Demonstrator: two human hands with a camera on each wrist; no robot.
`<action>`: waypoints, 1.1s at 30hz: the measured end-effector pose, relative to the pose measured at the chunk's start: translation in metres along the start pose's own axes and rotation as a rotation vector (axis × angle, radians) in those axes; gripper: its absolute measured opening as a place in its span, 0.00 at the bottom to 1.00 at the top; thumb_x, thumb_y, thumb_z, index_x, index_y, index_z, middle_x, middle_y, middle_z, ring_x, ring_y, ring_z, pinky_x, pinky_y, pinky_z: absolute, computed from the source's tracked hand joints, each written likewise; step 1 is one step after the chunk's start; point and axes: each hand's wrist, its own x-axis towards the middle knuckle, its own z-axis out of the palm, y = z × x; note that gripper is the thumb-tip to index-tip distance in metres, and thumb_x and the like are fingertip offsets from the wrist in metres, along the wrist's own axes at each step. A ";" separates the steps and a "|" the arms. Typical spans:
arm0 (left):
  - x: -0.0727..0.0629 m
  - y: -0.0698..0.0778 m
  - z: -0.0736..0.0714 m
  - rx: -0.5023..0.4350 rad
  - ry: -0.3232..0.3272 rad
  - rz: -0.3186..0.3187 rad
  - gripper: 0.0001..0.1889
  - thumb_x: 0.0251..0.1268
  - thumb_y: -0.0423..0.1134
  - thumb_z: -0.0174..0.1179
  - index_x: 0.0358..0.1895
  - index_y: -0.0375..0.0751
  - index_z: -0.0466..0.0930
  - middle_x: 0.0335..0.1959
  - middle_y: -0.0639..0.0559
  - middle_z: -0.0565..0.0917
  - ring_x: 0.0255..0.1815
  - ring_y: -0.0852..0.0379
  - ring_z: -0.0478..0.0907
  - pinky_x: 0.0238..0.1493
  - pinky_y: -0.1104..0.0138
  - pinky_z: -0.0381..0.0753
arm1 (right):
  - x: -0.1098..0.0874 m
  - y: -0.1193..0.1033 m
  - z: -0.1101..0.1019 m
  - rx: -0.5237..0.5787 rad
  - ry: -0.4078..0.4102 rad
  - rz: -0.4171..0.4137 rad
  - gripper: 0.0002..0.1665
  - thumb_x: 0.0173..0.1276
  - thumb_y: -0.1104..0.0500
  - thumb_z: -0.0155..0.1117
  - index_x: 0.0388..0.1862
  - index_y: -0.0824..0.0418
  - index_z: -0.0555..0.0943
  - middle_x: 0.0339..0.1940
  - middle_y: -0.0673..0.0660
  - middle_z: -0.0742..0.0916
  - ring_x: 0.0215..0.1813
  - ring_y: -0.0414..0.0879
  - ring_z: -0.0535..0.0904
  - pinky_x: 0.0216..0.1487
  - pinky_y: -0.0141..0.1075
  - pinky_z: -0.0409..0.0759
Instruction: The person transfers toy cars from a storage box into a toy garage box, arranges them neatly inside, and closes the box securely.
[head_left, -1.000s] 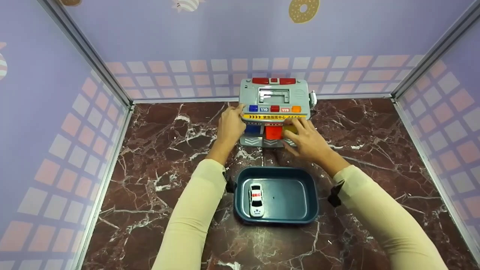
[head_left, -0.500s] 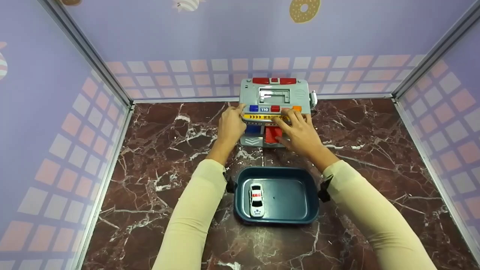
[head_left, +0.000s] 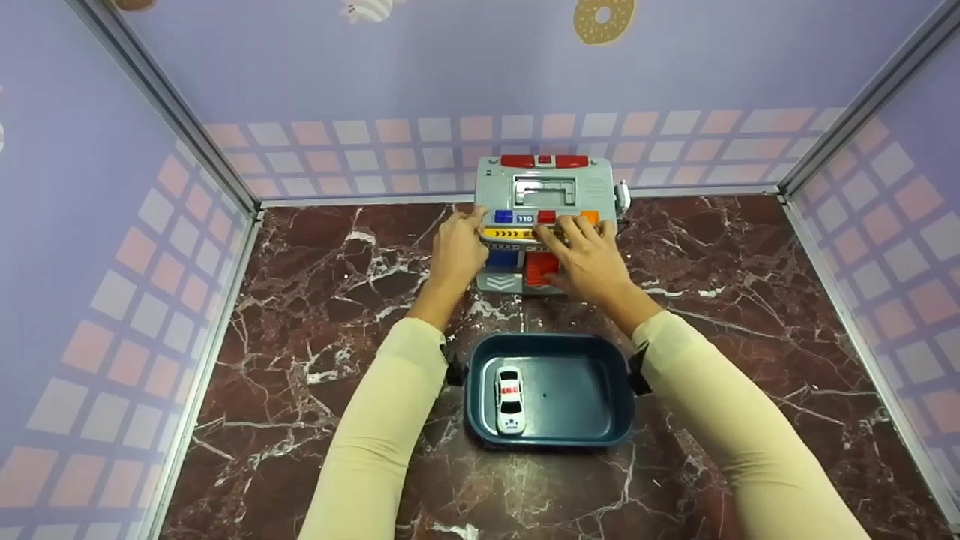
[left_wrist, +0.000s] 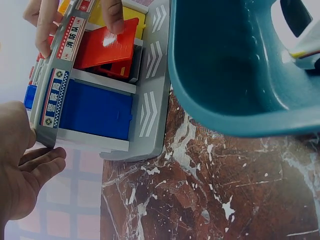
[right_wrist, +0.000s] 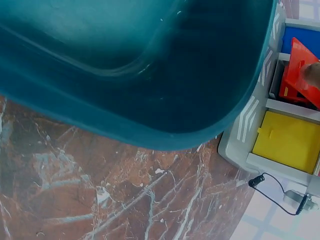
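Note:
A grey toy rescue-station garage (head_left: 491,196) stands against the back wall, with blue, red and yellow doors along its front. My left hand (head_left: 457,251) grips the left end of its overhanging roof edge. The fingers of my right hand (head_left: 596,262) lie over the roof's front edge, and its thumb touches the red door (left_wrist: 97,50). That door tilts outward, showing part of a red toy vehicle (right_wrist: 292,93) in the bay behind it. The blue door (left_wrist: 95,111) and the yellow door (right_wrist: 284,142) are down flat.
A dark teal tub (head_left: 555,444) stands between the forearms, in front of the garage. Inside, on its left side, lies a white toy police car (head_left: 510,409). Beside the garage's right end hangs a black coiled cord (right_wrist: 277,186). Patterned walls enclose the marbled tabletop (head_left: 300,300).
My right hand has moved left, from the yellow door to the red one, with its fingers now over the roof edge. The red door has swung outward. My left hand keeps its place.

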 end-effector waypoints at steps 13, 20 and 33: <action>0.007 -0.004 -0.015 -0.085 -0.086 0.019 0.19 0.84 0.39 0.60 0.72 0.48 0.86 0.61 0.39 0.92 0.55 0.37 0.91 0.62 0.47 0.88 | 0.010 -0.002 0.010 -0.008 -0.061 0.037 0.57 0.67 0.37 0.81 0.87 0.49 0.62 0.76 0.68 0.75 0.75 0.70 0.71 0.73 0.74 0.72; 0.013 -0.002 -0.018 -0.066 -0.131 -0.012 0.20 0.82 0.48 0.66 0.71 0.51 0.86 0.67 0.45 0.88 0.64 0.39 0.89 0.68 0.49 0.87 | 0.013 -0.005 0.018 -0.030 -0.016 0.047 0.54 0.65 0.42 0.85 0.82 0.49 0.63 0.68 0.71 0.75 0.69 0.72 0.70 0.70 0.71 0.72; 0.014 -0.008 -0.020 -0.153 -0.140 -0.064 0.21 0.79 0.52 0.69 0.70 0.58 0.87 0.70 0.41 0.87 0.71 0.38 0.86 0.72 0.48 0.85 | 0.018 -0.003 0.024 -0.052 0.054 0.049 0.47 0.68 0.49 0.83 0.78 0.48 0.66 0.65 0.70 0.75 0.64 0.69 0.70 0.63 0.65 0.71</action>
